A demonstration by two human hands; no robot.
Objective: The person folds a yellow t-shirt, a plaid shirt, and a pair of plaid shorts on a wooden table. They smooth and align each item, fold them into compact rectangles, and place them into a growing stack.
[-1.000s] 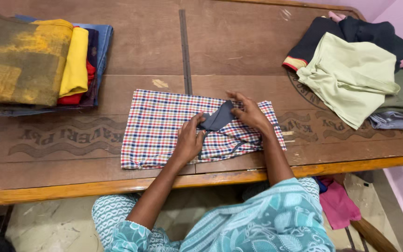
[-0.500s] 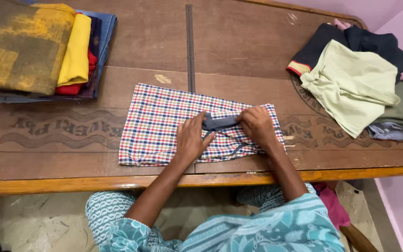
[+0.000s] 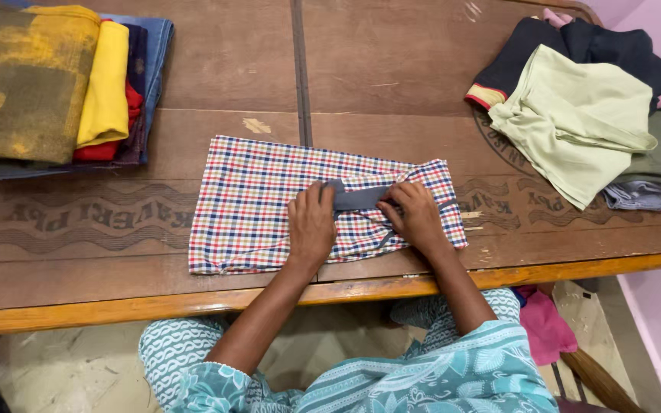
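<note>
Left hand [image 3: 311, 226] lay palm down, fingers spread flat, on the checked garment [image 3: 269, 203]; it gripped nothing and only pressed. Its fingertips touched the left end of a grey fabric strip [image 3: 359, 197] that ran across the upper part of the cloth.

Right hand [image 3: 416, 216] rested on the right portion of the same garment, fingers curled slightly with their tips on the right end of the grey strip. Whether those fingers pinched the strip or merely pressed it could not be told from where I stood.

Checked garment: red, blue and white squares, folded to a rough rectangle, lying flat near the middle of the desk's near edge. Right end bunched and less tidy than the left.

Desk [image 3: 392, 92]: brown wood, printed lettering across the near half, a dark seam running from the far edge toward the cloth.

Far left corner: a neat stack of folded clothes [image 3: 47, 84], mustard-brown piece on top, yellow, red and blue layers showing at its side. Well apart from the hands.

Far right corner: a loose heap, with a pale green garment [image 3: 575, 122] uppermost over dark clothes [image 3: 606, 53], and grey and olive pieces at the right edge.
</note>
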